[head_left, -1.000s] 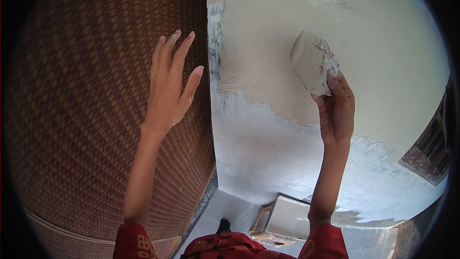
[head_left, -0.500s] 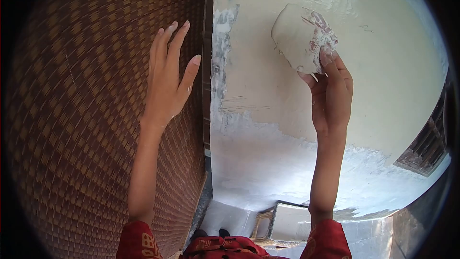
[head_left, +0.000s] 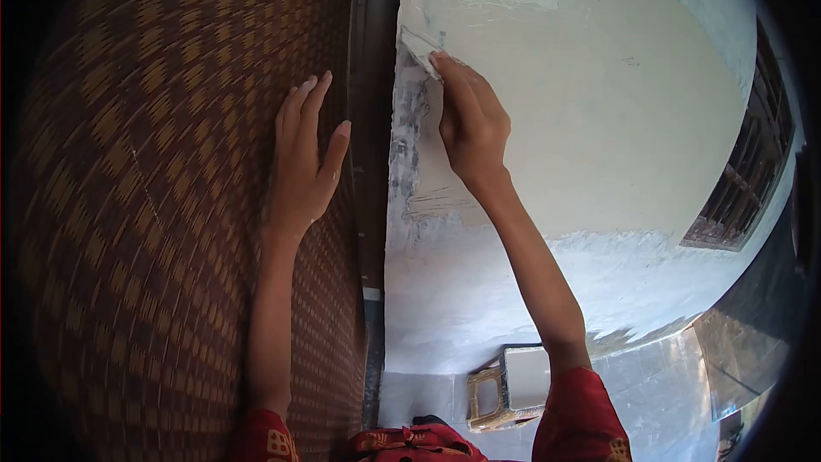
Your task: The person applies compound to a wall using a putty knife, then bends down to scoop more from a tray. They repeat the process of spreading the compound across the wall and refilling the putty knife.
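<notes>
My right hand [head_left: 475,124] grips a thin, pale, putty-smeared scraper [head_left: 420,50] by its edge. The scraper lies against the wall [head_left: 581,128] near its left edge, just above a grey, patchy strip [head_left: 407,133]. Cream coating covers much of the wall, with a whitish area lower down. My left hand [head_left: 305,154] holds nothing; its fingers are stretched out and the thumb stands apart, against or just before the brown woven panel [head_left: 171,162].
Below the wall stands a small wooden stool or chair [head_left: 486,398] with a light top, on grey floor tiles [head_left: 633,381]. A dark slatted window or vent [head_left: 740,175] is at the right. A dark gap [head_left: 373,120] separates panel and wall.
My right hand has moved left with the scraper, from over the cream area to the wall's left edge, and the scraper is now seen nearly edge-on. My left hand is slightly lower in view.
</notes>
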Action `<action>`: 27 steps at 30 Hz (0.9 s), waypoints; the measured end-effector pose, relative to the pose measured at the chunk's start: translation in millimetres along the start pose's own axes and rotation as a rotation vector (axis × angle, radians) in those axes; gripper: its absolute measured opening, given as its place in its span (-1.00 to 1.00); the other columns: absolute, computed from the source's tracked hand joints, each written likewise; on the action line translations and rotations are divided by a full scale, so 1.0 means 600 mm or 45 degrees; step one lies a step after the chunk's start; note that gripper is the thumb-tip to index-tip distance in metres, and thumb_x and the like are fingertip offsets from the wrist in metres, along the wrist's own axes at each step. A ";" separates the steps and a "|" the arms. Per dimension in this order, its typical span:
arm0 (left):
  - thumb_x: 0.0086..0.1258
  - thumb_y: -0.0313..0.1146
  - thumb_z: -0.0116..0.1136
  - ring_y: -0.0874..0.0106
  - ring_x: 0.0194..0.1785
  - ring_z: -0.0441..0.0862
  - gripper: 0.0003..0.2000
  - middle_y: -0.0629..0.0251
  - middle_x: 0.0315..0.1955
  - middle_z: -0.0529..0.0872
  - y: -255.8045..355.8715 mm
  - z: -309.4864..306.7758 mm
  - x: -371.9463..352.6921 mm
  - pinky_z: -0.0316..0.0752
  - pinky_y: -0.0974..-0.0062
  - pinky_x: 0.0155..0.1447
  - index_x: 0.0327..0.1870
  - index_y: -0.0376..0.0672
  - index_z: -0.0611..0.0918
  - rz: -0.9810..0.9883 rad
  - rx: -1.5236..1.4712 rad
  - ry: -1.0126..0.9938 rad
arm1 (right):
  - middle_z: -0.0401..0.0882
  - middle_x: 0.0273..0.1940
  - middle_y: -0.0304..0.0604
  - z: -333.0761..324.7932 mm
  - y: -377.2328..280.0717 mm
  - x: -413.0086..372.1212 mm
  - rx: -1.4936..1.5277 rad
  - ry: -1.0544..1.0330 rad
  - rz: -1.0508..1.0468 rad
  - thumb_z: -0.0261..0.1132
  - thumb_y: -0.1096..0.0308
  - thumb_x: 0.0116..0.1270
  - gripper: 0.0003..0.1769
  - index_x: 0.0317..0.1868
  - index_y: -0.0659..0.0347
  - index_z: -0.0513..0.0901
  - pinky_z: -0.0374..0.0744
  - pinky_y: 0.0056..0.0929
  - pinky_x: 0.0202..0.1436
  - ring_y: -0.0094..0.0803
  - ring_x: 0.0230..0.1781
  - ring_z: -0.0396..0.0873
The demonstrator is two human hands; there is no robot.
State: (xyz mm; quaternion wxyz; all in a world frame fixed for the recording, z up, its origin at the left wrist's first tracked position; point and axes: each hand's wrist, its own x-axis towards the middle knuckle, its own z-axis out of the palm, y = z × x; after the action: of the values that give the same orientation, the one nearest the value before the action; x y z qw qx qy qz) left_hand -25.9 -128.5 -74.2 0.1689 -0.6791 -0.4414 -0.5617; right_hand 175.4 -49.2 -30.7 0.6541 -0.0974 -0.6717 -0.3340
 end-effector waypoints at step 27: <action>0.57 -0.16 -0.01 0.09 0.50 0.14 -0.51 0.04 0.43 0.25 -0.076 0.032 0.009 0.09 0.06 0.52 0.46 -0.08 0.34 0.046 -0.025 -0.053 | 0.64 0.18 -0.16 0.092 0.002 -0.158 -0.159 -0.487 0.131 0.23 0.52 0.24 -0.52 0.19 0.04 0.65 0.35 -0.01 0.45 -0.26 0.29 0.53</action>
State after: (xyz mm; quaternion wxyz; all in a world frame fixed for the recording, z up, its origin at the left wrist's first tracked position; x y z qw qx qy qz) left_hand -49.9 -87.1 -87.6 0.1631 -0.7002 -0.4267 -0.5486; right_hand 143.2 12.7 -115.4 0.5234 -0.2337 -0.7558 -0.3166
